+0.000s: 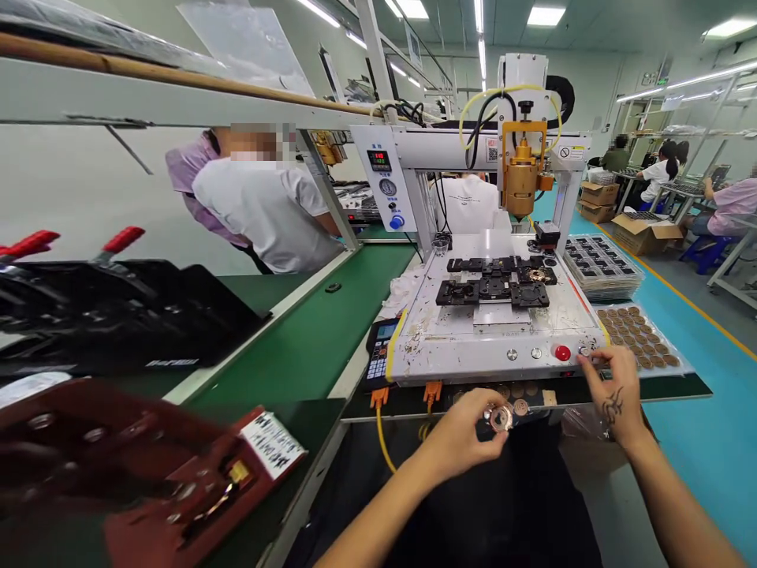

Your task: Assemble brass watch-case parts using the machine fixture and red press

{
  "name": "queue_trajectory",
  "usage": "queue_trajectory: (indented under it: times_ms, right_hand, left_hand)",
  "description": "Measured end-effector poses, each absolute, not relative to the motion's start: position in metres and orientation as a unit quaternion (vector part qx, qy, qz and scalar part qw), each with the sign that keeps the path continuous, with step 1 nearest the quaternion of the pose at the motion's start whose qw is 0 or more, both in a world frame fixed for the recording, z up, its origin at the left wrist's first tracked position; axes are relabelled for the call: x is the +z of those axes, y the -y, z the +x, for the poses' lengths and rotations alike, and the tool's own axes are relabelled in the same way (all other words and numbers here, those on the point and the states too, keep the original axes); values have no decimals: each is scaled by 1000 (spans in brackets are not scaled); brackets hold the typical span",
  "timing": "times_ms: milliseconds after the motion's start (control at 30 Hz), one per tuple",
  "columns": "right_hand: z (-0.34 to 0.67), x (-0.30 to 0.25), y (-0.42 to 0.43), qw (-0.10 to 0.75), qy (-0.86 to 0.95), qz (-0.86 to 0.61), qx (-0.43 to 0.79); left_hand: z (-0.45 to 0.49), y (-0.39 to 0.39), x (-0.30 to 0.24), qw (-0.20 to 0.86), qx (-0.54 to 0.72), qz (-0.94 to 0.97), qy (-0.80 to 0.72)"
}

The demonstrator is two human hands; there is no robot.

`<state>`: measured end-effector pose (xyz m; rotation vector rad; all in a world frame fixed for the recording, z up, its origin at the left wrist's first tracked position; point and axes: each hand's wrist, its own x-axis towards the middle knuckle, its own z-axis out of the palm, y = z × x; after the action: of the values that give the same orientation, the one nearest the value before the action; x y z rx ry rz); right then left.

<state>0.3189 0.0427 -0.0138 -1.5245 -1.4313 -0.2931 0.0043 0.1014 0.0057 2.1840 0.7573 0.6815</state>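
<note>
My left hand [464, 434] pinches a small round copper-coloured metal ring [501, 418] between thumb and fingers, in front of the machine's lower edge. My right hand [618, 390] is at the right front corner of the white benchtop machine [461, 347], its fingertips closed at a small round silver piece [585, 352]. Whether that piece is loose or a knob on the panel, I cannot tell. Just left of those fingertips is a red button [561, 353]. Black fixtures [494, 288] lie on the machine's bed, one with a copper-coloured round part [537, 275] in it.
A sheet of several brown discs [635, 335] lies right of the machine, before stacked clear trays [603, 268]. A brass-coloured head [521, 185] hangs above the bed. At left stand a keypad controller [383, 351], a green bench [355, 292] and a dark red fixture [195, 481]. People sit beyond.
</note>
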Motion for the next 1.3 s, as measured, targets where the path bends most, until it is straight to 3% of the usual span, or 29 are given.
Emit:
queue_trajectory:
  times_ms: [167, 367, 733, 833, 1000, 1067, 1233, 1300]
  right_hand:
    - [260, -50, -46, 390, 759, -521, 32]
    - [259, -77, -57, 328, 808, -488, 33]
    - [260, -102, -13, 401, 806, -436, 14]
    - [263, -79, 5, 455, 722, -514, 91]
    - [264, -33, 10, 507, 487, -626, 337]
    - [258, -18, 10, 505, 465, -610, 395]
    - [233, 0, 6, 528, 441, -559, 463]
    - [226, -1, 4, 535, 415, -540, 499]
  left_hand:
    - [27, -110, -39, 383, 207, 863, -254]
    - [26, -115, -45, 399, 192, 859, -257]
    - [28, -116, -28, 427, 153, 846, -279]
    - [33, -114, -31, 428, 177, 836, -295]
    - [41, -99, -29, 403, 264, 824, -299]
    - [39, -87, -23, 443, 287, 791, -311]
    - [20, -54, -10, 718, 313, 531, -325]
    - [13, -45, -5, 773, 320, 438, -330]
